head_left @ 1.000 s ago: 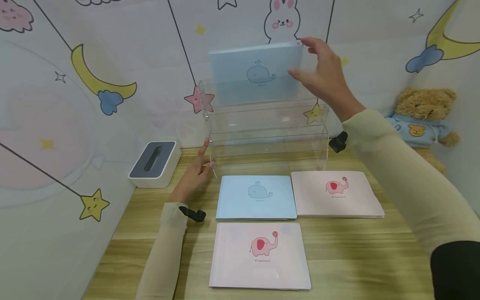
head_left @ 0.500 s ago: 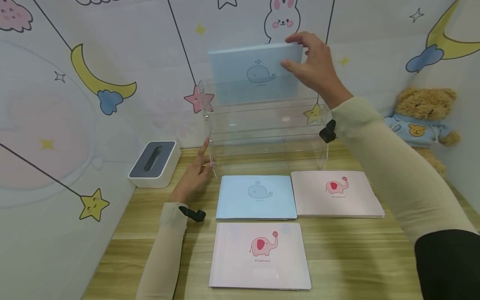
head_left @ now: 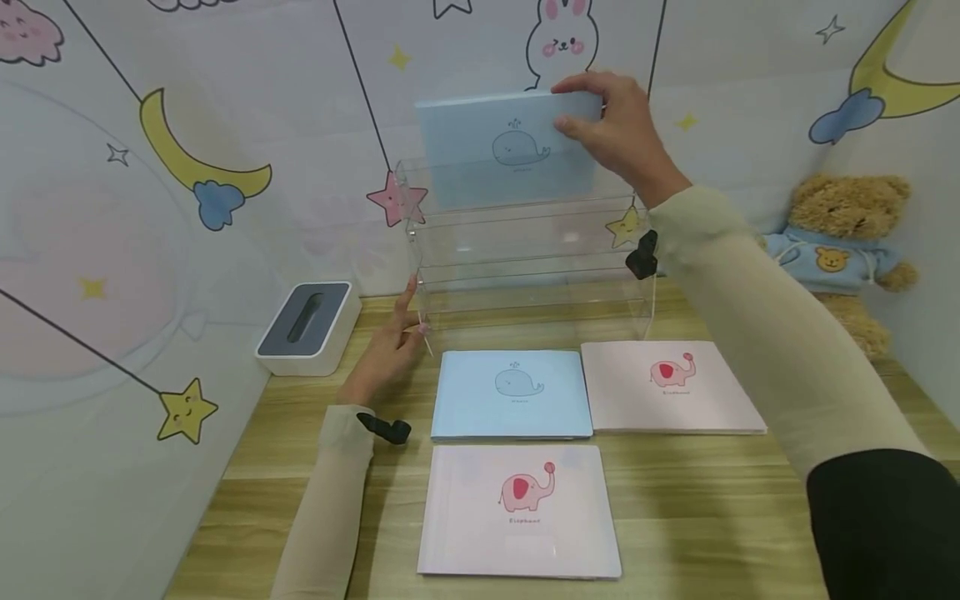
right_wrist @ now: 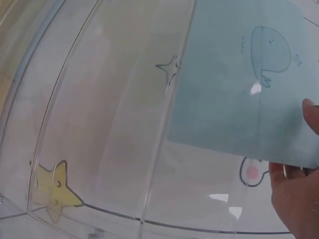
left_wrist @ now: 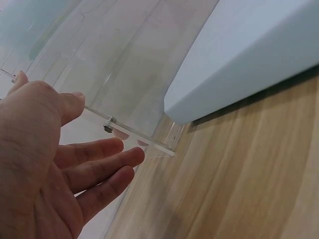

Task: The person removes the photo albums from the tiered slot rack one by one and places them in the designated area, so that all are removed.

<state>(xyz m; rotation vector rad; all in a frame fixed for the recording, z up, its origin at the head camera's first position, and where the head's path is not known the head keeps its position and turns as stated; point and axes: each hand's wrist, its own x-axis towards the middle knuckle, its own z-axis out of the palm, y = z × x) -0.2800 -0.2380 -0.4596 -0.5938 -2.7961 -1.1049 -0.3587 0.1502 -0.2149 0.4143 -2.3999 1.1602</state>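
Observation:
A light blue whale booklet point(head_left: 480, 150) stands in the top tier of a clear acrylic rack point(head_left: 525, 287). My right hand point(head_left: 618, 129) pinches its upper right corner, thumb on the cover and fingers over the top edge and behind. In the right wrist view the thumb lies on the cover of the booklet point(right_wrist: 234, 104). At the rack's left side, my left hand point(head_left: 386, 354) touches the side panel with fingers extended. The left wrist view shows the left hand point(left_wrist: 60, 159) beside the panel edge, several fingers loose. Another blue whale booklet point(head_left: 468, 400) lies in front of the rack.
Two pink elephant booklets lie on the wooden table: one booklet point(head_left: 622, 400) at right, another booklet point(head_left: 472, 533) nearest me. A white box point(head_left: 330, 354) with a dark inset top stands left of the rack. A teddy bear point(head_left: 840, 208) sits at the back right.
My right hand has moved left along the booklet's top edge and now pinches its corner. The left hand stays against the rack, and the booklets have not moved.

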